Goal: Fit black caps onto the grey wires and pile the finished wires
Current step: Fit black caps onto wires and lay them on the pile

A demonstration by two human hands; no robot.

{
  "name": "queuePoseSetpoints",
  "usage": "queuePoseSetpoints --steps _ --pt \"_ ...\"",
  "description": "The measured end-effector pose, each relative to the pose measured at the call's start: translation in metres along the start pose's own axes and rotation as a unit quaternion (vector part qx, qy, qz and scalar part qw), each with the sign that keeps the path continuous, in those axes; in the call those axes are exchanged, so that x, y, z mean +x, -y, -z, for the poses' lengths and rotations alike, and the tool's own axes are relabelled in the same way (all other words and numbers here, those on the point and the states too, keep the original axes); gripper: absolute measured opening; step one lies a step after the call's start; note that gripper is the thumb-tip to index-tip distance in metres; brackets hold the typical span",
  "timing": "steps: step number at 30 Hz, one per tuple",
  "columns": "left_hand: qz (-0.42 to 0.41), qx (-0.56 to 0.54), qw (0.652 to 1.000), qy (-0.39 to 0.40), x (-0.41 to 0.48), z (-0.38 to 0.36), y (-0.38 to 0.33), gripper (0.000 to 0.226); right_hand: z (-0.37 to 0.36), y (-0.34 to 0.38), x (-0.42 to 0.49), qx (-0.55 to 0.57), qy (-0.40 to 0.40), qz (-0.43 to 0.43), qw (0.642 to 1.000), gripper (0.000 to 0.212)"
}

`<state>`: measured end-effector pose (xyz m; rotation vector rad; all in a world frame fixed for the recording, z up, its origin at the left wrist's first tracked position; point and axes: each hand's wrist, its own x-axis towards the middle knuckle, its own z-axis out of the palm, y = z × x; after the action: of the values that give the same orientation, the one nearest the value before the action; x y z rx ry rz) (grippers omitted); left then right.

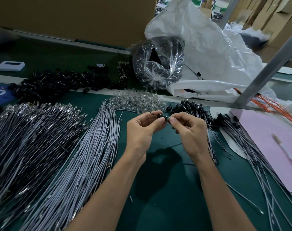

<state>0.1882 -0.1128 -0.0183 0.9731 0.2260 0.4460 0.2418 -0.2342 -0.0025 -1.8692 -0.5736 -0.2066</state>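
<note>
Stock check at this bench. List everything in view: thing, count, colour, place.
grey wires: one pile, grey, left of hands
dark wires: one pile, dark with metal tips, far left
loose black caps: one heap, black, back left
clear parts: one heap, clear, behind the hands
finished wires: one pile, grey with black caps, right of hands
plastic bag: one, clear, black contents, back centre
white sack: one, white, back right
pink sheet: one, pink, right
pen: one, white, on the pink sheet
orange wires: one bundle, orange, far right
black cap: one, black, between both hands
left hand: one, pinches the black cap
right hand: one, pinches the black cap
</note>
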Motion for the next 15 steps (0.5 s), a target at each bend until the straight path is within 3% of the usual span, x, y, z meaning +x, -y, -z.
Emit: queuePoseSetpoints --steps 10,15 --pt "0.006 -0.033 0.999 -0.004 -0.0003 -0.0012 0.0007 0.017 -0.0009 -0.0057 0.0005 -0.097 0.012 0.064 0.993 0.017" --pt "0.001 -0.023 1.000 -0.015 0.0012 0.0010 0.0007 0.016 0.0016 -0.0032 0.0008 -0.097 -0.028 0.118 0.988 0.007"
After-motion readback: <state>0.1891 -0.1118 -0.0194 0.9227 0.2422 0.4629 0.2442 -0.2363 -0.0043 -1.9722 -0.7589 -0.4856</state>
